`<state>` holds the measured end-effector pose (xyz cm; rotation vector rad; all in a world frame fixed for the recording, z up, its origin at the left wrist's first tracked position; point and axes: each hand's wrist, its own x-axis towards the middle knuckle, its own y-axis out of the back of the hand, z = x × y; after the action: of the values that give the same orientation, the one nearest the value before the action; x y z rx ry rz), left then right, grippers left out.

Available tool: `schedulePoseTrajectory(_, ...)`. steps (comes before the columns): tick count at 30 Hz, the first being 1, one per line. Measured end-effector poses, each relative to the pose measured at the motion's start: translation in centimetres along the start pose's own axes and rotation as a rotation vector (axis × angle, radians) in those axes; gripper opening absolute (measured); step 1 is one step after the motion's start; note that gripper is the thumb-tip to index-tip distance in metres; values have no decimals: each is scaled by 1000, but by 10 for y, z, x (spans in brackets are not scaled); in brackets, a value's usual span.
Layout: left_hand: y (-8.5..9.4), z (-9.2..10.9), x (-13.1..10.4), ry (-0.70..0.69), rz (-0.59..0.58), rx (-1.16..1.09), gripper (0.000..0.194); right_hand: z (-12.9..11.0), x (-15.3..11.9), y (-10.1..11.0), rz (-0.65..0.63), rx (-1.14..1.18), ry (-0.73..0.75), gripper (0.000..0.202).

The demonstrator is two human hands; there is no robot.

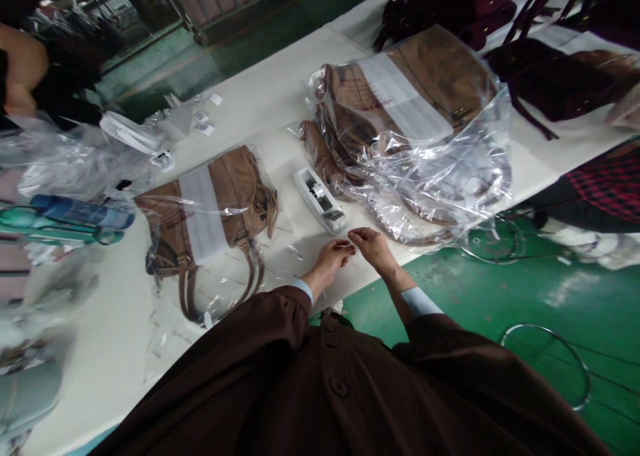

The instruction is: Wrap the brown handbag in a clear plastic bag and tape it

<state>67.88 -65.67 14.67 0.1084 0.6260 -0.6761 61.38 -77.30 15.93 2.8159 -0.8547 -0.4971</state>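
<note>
My left hand (330, 261) and my right hand (373, 248) meet at the near table edge, fingertips pinched close together. What they hold, if anything, is too small to make out. Just beyond them lies a white tape dispenser (320, 199). To its left a brown handbag (227, 183) with a white band lies inside a clear plastic bag, its handles toward me. Right of the dispenser, more brown bags (430, 76) in clear plastic are piled up, the top one with a white band.
Blue and green bottles (83, 211) and crumpled plastic (65, 159) lie at the left of the white table (270, 89). Dark bags (550, 76) are at the far right. A person's arm (23, 69) shows at upper left, a checked garment (613, 183) at right.
</note>
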Motion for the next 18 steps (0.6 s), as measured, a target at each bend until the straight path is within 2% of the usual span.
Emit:
schedulePoseTrajectory(5,11,9,-7,4,-4,70,28,-5,6,-10,-52,54,-35,28)
schedulePoseTrajectory(9,31,24,-9,-39,141,257,27,-4,18,-18,-50,-6,-96,21)
schedulePoseTrajectory(12,43,33,-8,-50,197,277,22,-5,29,-23,-74,-35,-156,19)
schedulePoseTrajectory(15,45,36,-9,-29,176,273,22,-4,27,-19,-58,-83,-174,19)
schedulePoseTrajectory(18,40,34,-14,17,100,267,28,-4,9,-7,-76,-74,-144,18)
